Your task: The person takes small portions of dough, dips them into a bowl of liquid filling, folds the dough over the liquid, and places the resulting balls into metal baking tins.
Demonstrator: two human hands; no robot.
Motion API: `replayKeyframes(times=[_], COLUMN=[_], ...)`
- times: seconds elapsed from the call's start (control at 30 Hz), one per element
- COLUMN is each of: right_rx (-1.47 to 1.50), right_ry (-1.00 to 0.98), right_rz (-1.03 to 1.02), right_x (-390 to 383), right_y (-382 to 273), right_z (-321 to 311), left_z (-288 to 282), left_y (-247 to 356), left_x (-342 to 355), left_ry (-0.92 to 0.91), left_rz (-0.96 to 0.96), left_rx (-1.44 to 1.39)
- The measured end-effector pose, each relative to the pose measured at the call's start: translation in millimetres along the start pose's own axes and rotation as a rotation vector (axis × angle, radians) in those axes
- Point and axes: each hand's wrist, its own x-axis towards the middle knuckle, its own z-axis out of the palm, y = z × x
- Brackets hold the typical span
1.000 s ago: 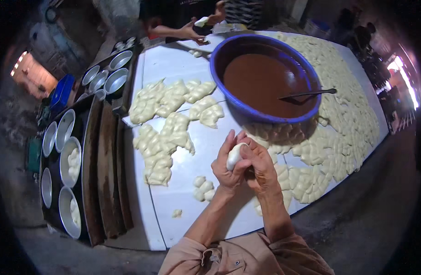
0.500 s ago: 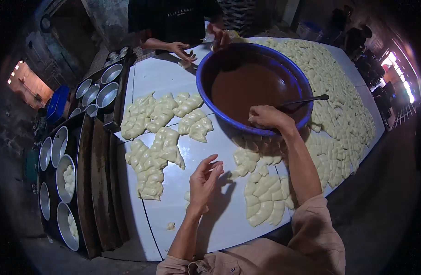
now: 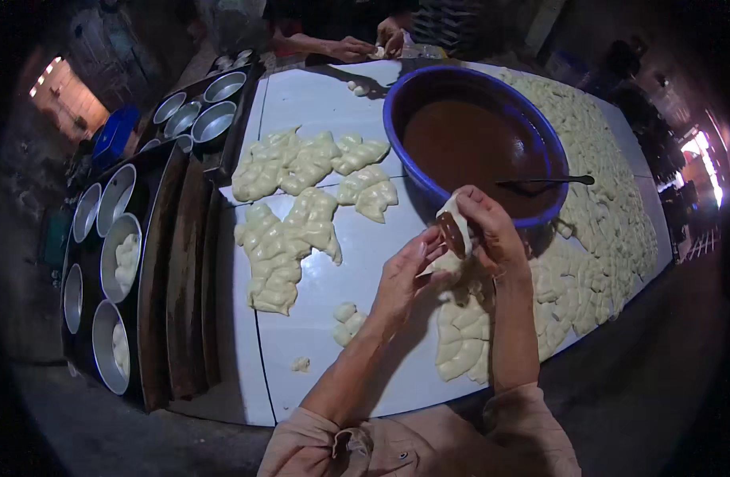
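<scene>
My right hand (image 3: 496, 230) is closed on a flattened piece of pale dough (image 3: 460, 211) with brown filling on it, held up just in front of the blue basin (image 3: 394, 135). My left hand (image 3: 406, 274) is beside it, fingers apart, fingertips close to the filling's left edge; whether they touch is hard to tell. Smooth brown filling (image 3: 460, 143) lies in the basin, where a dark-handled spoon (image 3: 552, 180) leans over the right rim. Beneath my hands sits a cluster of dough pieces (image 3: 463, 338), and a few small ones (image 3: 348, 323) lie beside my left forearm.
Joined dough pieces (image 3: 281, 246) lie on the white table (image 3: 357, 274) at left, and many more (image 3: 592, 199) cover its right side. Round metal tins (image 3: 121, 258), two holding dough, stand in dark trays (image 3: 154, 318) at left. Across the table, a co-worker's hands (image 3: 373, 44) handle a small pale piece.
My right hand has come out of the basin with filling on a dough piece. My left hand has moved up and right toward it. The co-worker's hands have come together.
</scene>
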Motion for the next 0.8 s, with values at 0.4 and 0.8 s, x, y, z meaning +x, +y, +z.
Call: replayKeyframes(times=[0.4,0.8], right_rx=[-0.609,-1.166], right_ry=[-0.118,0.061], right_rz=[-0.194,-0.600], right_x=[-70.1,-76.5], right_y=[96.5,132.5], right_z=[47.8,91.7], left_z=[-79.1,-101.2], left_y=[-4.9,-1.3], left_x=[-51.2,-71.3], left_ry=[0.395,0.421], left_rz=[0.048,0.263], left_rx=[-0.139,0.326])
